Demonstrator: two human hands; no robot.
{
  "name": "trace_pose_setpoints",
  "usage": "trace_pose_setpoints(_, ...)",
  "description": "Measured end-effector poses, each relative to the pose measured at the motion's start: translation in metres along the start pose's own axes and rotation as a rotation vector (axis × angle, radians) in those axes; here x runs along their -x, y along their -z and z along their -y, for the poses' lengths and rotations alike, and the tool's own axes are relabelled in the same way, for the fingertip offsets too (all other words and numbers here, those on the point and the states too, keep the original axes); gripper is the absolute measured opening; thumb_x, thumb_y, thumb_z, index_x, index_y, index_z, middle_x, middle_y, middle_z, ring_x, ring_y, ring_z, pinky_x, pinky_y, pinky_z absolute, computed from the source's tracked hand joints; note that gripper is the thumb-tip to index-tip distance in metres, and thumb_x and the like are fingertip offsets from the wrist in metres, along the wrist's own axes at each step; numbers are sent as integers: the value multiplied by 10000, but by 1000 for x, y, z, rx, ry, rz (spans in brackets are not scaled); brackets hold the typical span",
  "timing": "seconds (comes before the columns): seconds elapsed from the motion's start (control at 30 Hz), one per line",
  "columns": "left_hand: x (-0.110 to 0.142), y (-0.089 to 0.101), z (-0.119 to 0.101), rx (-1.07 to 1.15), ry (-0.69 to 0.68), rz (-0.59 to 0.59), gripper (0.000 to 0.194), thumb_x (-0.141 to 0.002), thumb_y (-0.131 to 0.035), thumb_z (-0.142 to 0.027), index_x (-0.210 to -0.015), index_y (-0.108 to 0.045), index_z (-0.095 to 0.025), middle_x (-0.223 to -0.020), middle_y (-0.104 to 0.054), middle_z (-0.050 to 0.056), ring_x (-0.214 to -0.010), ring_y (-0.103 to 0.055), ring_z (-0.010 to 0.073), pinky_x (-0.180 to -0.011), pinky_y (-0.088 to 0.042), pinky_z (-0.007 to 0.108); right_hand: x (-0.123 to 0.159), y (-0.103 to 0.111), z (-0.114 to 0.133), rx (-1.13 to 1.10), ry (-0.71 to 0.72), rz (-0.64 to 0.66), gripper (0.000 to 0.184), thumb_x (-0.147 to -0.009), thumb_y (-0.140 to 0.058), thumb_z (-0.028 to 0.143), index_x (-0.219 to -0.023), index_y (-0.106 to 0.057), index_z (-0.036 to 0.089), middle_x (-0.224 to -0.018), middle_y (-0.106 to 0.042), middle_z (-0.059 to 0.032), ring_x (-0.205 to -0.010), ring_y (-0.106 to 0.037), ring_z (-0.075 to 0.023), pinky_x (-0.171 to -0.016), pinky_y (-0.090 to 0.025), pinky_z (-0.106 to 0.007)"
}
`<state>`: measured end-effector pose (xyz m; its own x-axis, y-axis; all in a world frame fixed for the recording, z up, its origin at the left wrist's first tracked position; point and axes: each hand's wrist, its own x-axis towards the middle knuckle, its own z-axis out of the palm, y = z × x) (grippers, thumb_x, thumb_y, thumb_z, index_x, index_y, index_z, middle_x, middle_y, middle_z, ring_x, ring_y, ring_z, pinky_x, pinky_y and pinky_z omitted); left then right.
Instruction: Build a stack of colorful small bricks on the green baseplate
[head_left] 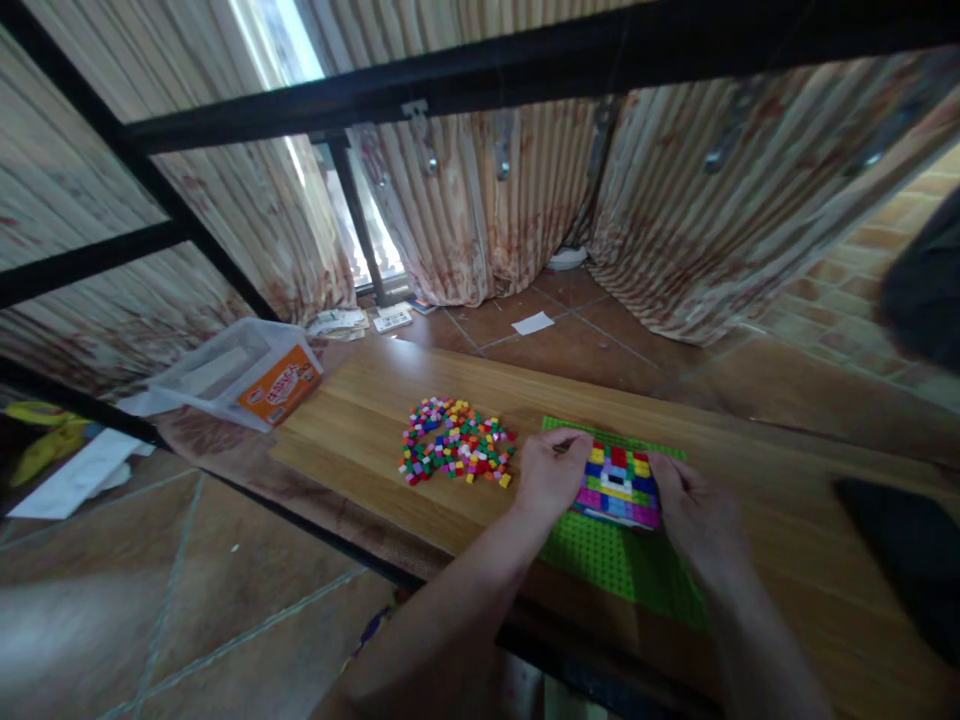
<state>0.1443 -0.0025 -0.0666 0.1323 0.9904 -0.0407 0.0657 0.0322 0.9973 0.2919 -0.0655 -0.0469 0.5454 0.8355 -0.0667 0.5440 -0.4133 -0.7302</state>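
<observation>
The multicoloured plastic brick assembly [619, 495] is gripped between left hand [547, 470] and right hand [699, 512] over the green studded baseplate [611, 560]; by uneven squeezing, rows could be sprung loose.

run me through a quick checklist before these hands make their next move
1. Left hand at the left edge of the brick build: ok.
2. Right hand at the build's right edge: ok.
3. Green baseplate beneath the hands and build: ok.
4. Build resting flat on the baseplate: cannot tell, contact is hidden from this angle.
5. Loose bricks kept apart from the baseplate: ok, they lie to its left.
6. Every brick in the build fully pressed down: cannot tell, too small.
</observation>
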Motion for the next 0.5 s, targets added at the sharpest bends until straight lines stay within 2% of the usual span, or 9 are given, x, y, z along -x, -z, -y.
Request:
trace_pose_setpoints(0.17,4,-2,3,-37,8,-14,270,-855,-594,-351,-914,-804,-192,-843,-778,30,-783,-683,173,-718,-521,274,-1,3,4,57,-65,25,530,-835,-421,538,-1010,-781,190,-1048,-768,-117,-973,-686,-319,-825,-493,-381)
trace_pose_setpoints(0.3,3,8,-8,-103,-30,17,334,-902,-548,-399,-966,-787,-174,-888,-781,47,-804,-688,173,-733,-526,269,0,5,7,99,-106,42,583,-843,-401,571,-1032,-775,166,-991,-762,-152,-940,-674,-339,-803,-486,-406)
trace_pose_setpoints(0.4,-7,40,-21,-206,-107,-24,301,-915,-528,-333,-909,-778,-167,-888,-777,53,-820,-687,162,-763,-520,258,-1,5,2,116,-122,43,619,-852,-388,602,-1057,-768,160,-905,-754,-151,-871,-671,-343,-757,-484,-422)
trace_pose_setpoints(0.5,-20,94,-31,-349,-101,-159,213,-853,-561,-179,-860,-773,-176,-862,-770,37,-808,-679,150,-776,-511,251,-4,4,-5,121,-94,32,625,-862,-380,628,-1009,-773,165,-863,-749,-144,-849,-672,-348,-735,-487,-429)
